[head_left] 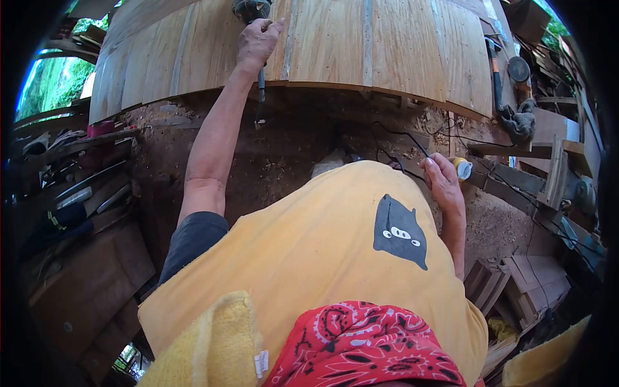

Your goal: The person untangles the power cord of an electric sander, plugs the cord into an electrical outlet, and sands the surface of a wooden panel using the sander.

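A red bandana (367,348) with white swirls is closest, and a fuzzy yellow towel (213,345) is beside it. Under them is a yellow shirt (309,232) with a dark animal face on it. Past the shirt is a big wooden panel (329,45), made of boards set side by side. The left hand (258,45) is curled around a dark power tool (251,9) over the panel, left of its middle. A black piece (261,90) sticks out below that wrist, past the panel's near edge. The right hand (443,177) is on the near side of the panel, toward its right end, with its fingers closed on a black cord (409,135). A round yellow and white thing (463,169) is just beside that hand. At the panel's right edge is a tool with a black and orange handle (495,74), with a gray cloth (518,121) near it.
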`<state>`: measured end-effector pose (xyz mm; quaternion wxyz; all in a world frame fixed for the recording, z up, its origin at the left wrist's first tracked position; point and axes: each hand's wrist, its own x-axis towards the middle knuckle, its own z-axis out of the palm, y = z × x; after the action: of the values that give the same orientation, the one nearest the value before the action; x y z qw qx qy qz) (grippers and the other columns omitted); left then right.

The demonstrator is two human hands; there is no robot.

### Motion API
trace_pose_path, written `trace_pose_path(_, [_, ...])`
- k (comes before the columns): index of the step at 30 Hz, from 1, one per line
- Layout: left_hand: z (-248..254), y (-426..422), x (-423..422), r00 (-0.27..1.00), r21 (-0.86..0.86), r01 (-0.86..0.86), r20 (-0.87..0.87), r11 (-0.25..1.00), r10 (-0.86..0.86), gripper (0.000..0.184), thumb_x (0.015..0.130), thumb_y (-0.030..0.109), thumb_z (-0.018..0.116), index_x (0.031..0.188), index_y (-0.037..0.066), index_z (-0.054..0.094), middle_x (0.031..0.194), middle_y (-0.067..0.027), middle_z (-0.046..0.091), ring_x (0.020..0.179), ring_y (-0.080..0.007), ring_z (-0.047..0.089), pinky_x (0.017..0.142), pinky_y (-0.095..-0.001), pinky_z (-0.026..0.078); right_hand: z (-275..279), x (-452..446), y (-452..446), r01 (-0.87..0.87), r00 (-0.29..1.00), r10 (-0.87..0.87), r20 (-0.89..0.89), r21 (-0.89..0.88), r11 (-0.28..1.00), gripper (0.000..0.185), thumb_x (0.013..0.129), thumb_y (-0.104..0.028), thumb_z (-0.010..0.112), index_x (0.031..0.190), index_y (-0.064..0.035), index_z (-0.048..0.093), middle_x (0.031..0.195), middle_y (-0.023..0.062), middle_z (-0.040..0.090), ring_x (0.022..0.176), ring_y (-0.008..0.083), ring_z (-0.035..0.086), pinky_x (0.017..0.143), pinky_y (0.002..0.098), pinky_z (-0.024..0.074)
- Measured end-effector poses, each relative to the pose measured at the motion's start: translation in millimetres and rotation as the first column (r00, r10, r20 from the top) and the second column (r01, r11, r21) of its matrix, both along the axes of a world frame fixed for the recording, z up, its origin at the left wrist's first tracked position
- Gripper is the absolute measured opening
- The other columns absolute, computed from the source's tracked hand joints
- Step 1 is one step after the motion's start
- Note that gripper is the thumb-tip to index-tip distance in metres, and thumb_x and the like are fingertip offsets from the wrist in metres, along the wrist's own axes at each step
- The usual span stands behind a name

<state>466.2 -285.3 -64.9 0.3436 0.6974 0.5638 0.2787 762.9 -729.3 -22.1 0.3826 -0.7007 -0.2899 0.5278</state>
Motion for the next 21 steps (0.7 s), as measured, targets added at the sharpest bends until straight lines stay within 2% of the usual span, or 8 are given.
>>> trace_pose_path(3, [29.5, -129.9, 107.1, 0.659, 0.163, 0.677, 0.299, 0.717, -0.69, 0.042, 0.097, 0.038, 0.075, 0.116, 0.001, 0.072, 0.094, -0.0051, 0.075, 0.089, -0.0115, 0.068, 0.08, -0.0311, 0.054, 53.0, -1.3, 30.6, -0.128, 0.986, 0.099, 0.134, 0.225, 0.966, 0.019, 0.106, -0.02, 0.059, 0.098, -0.0031, 0.063, 0.08, -0.0038, 0.052, 0.075, 0.006, 0.048, 0.066, 0.025, 0.0418])
trace_pose_path(6, [86.6, -220.5, 156.0, 0.186, -0.106, 0.982, 0.423, 0.155, -0.887, 0.021, 0.101, 0.02, 0.072, 0.103, -0.001, 0.072, 0.077, 0.0036, 0.061, 0.073, -0.0061, 0.053, 0.066, -0.0257, 0.046, 114.9, 11.5, 42.1, -0.304, 0.878, 0.134, 0.459, 0.319, 0.898, 0.014, 0.103, -0.014, 0.063, 0.099, -0.0012, 0.062, 0.079, -0.0034, 0.052, 0.076, 0.006, 0.049, 0.066, 0.0267, 0.0432])
trace_pose_path(9, [146.8, -236.1, 155.2, 0.193, 0.071, 0.962, 0.514, 0.265, -0.836, 0.019, 0.099, 0.017, 0.072, 0.093, 0.0, 0.069, 0.072, 0.004, 0.053, 0.07, -0.0042, 0.047, 0.061, -0.0234, 0.039, 115.6, 30.0, 20.4, -0.124, 0.888, -0.061, 0.456, 0.365, 0.923, 0.009, 0.1, -0.009, 0.064, 0.097, -0.001, 0.063, 0.079, -0.0014, 0.055, 0.074, 0.0074, 0.051, 0.065, 0.0278, 0.0452])
trace_pose_path(12, [198.8, -232.4, 128.6, 0.192, 0.178, 0.907, 0.632, 0.382, -0.751, 0.02, 0.098, 0.021, 0.074, 0.089, 0.003, 0.071, 0.071, 0.0032, 0.059, 0.068, -0.0023, 0.048, 0.057, -0.0219, 0.038, 45.4, 53.0, 5.3, 0.018, 0.61, -0.395, 0.687, 0.486, 0.874, 0.005, 0.098, -0.007, 0.064, 0.097, -0.0021, 0.065, 0.08, 0.0004, 0.061, 0.074, 0.0074, 0.057, 0.066, 0.0287, 0.0485])
trace_pose_path(14, [224.7, -213.3, 106.7, 0.043, 0.374, 0.839, 0.679, 0.396, -0.732, 0.023, 0.103, 0.025, 0.066, 0.091, 0.006, 0.071, 0.072, 0.005, 0.058, 0.063, -0.0035, 0.045, 0.061, -0.0273, 0.038, -27.4, 79.6, -20.5, 0.486, 0.651, -0.67, 0.357, 0.483, 0.729, 0.007, 0.096, -0.008, 0.064, 0.099, -0.0023, 0.066, 0.083, 0.0032, 0.066, 0.073, 0.0078, 0.062, 0.069, 0.0288, 0.0514])
trace_pose_path(16, [244.0, -177.7, 86.9, -0.157, 0.51, 0.783, 0.716, 0.356, -0.681, 0.023, 0.106, 0.025, 0.058, 0.098, 0.008, 0.072, 0.073, 0.0061, 0.057, 0.059, -0.0051, 0.038, 0.067, -0.0325, 0.037, -106.7, 126.1, -67.6, 0.427, 0.382, -0.704, 0.599, 0.561, 0.709, 0.011, 0.097, -0.012, 0.064, 0.101, -0.001, 0.067, 0.081, 0.0043, 0.067, 0.068, 0.0081, 0.062, 0.065, 0.0284, 0.0516])
trace_pose_path(18, [258.9, -131.6, 60.7, -0.238, 0.508, 0.809, 0.743, 0.295, -0.626, 0.024, 0.108, 0.02, 0.052, 0.111, 0.009, 0.073, 0.077, 0.006, 0.058, 0.058, -0.0063, 0.03, 0.071, -0.0366, 0.035, -99.3, 130.0, -96.5, 0.676, 0.273, -0.903, 0.331, 0.603, 0.425, 0.014, 0.099, -0.015, 0.063, 0.1, -0.001, 0.067, 0.079, 0.0041, 0.066, 0.064, 0.0087, 0.06, 0.061, 0.0264, 0.0499])
trace_pose_path(21, [215.0, -100.9, 43.5, -0.008, 0.34, 0.825, 0.806, 0.452, -0.592, 0.023, 0.107, 0.022, 0.057, 0.119, 0.009, 0.071, 0.083, 0.0043, 0.062, 0.063, -0.0051, 0.039, 0.069, -0.0338, 0.038, -69.3, 133.5, -149.5, 0.787, 0.12, -0.993, -0.007, 0.61, 0.091, 0.021, 0.102, -0.023, 0.065, 0.098, -0.0015, 0.067, 0.074, 0.0002, 0.062, 0.056, 0.0074, 0.053, 0.051, 0.0215, 0.0416])
